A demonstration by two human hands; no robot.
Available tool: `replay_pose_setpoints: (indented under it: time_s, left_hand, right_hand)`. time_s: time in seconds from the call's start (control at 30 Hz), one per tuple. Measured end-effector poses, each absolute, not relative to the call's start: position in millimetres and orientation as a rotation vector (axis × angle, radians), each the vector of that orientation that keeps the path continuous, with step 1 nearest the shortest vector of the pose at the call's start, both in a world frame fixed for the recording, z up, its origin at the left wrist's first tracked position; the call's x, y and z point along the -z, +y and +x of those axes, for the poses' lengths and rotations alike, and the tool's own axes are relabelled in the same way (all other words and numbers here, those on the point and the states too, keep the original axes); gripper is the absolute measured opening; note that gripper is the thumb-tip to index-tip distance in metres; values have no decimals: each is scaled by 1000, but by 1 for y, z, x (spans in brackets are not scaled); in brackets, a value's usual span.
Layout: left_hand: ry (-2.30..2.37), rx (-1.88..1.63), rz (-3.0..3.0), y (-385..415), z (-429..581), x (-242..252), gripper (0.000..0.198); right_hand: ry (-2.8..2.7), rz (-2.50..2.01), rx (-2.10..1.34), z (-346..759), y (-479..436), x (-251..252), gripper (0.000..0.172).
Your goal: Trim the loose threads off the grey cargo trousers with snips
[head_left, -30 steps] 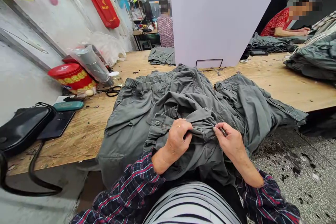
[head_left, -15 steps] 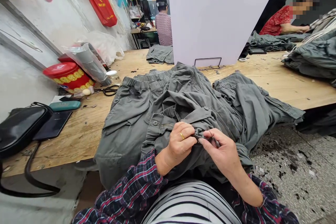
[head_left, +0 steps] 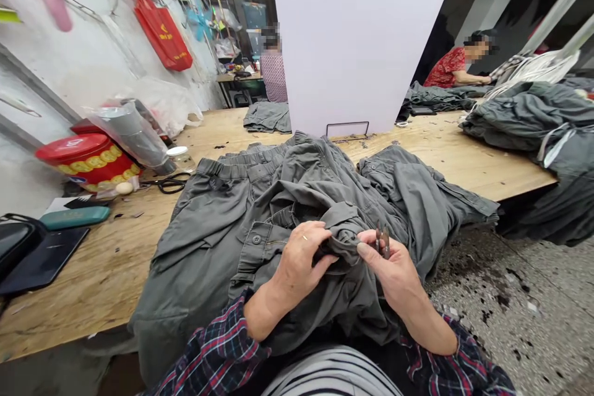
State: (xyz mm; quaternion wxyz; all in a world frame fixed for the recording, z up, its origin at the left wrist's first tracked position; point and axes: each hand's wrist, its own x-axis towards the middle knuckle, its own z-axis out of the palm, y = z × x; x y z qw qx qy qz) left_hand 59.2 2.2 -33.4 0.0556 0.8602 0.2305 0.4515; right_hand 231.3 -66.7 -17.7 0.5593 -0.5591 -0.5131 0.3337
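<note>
A pair of grey-green trousers (head_left: 204, 241) lies crumpled over the table edge and my lap, with a waistband button and a metal zip showing. My left hand (head_left: 304, 253) is closed on a bunched fold of the trousers, thumb below and fingers above. Beside it, my right hand (head_left: 392, 266) pinches the same fold between thumb and forefinger. Small dark metal thread snips (head_left: 383, 242) are tucked in the right hand's fingers, tips pointing up. The fingers partly hide the snips' lower part.
On the wooden table (head_left: 116, 272) at left are black scissors (head_left: 171, 183), a red tub (head_left: 88, 158), a lidded jar (head_left: 180, 159) and a teal case (head_left: 75, 216). A white board (head_left: 362, 43) stands ahead. Garments (head_left: 524, 117) are piled at right; two people sit farther back.
The view has tilted up and shifted right. My hands have moved slightly apart, and more bunched cloth shows between them. The snips now stand more upright in my right hand.
</note>
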Motion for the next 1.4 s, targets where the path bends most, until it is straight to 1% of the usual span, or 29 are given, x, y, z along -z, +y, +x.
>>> replay_pose_setpoints:
  time_s: [0.03,0.07,0.17,0.23,0.3,0.4,0.5,0.57,0.63,0.7,0.77,0.83,0.87,0.97,1.07,1.17,1.23,1.3,1.4]
  left_hand:
    - [733,-1331,2617,5,58,33,33]
    - [765,-1307,2627,7,58,33,33]
    - [789,-1345,2687,1,59,31,17]
    - [732,-1401,2779,-9,63,31,16]
    - [672,-1377,2886,-18,66,35,17]
    - [818,-1132,2957,-18,67,50,14]
    - [1140,-809,2911,-5,60,62,12]
    - [1173,-711,2848,2,53,60,7]
    - [1055,-766,2788,5,45,48,4]
    - [912,-952,2713,3,40,32,3]
    - [758,-1059,2620,1,39,19,19]
    - [592,-1013,2553,0,42,14,32]
    - [528,-982,2533,0,45,15,31]
    - [481,-1054,2518,1,56,23,13]
    - [542,-1167,2515,-1,65,32,7]
    - [610,-1173,2512,-2,70,38,4]
    - [649,-1149,2519,-2,71,40,4]
    - [665,-1147,2543,-2,72,43,8]
    - [666,-1174,2586,0,72,46,17]
  right_hand:
    - [-1236,-1287,-816,232,-67,17,23]
    - [-1251,-1262,-834,233,-66,17,22]
    - [-1110,-1237,-830,239,-59,19,21]
    - [-928,-1237,-795,245,-50,22,23]
    - [-794,-1227,-746,249,-44,25,26]
    - [-773,-1235,-753,244,-46,27,26]
    - [-1098,-1235,-883,231,-59,24,21]
    - [-1283,-1225,-939,225,-65,20,19]
    - [-1331,-1232,-940,223,-68,14,17]
    - [-1363,-1223,-910,223,-69,8,15]
    - [-1428,-1183,-883,223,-71,3,12]
    - [-1463,-1140,-859,221,-72,2,10]
    - [-1462,-1131,-845,219,-73,2,10]
    - [-1419,-1165,-720,216,-74,9,11]
    - [-1449,-1266,-419,216,-77,18,11]
    - [-1584,-1379,-52,219,-80,26,17]
    - [-1635,-1405,92,220,-79,29,18]
    - [-1614,-1400,107,222,-77,31,17]
    - [-1490,-1406,-19,223,-74,30,12]
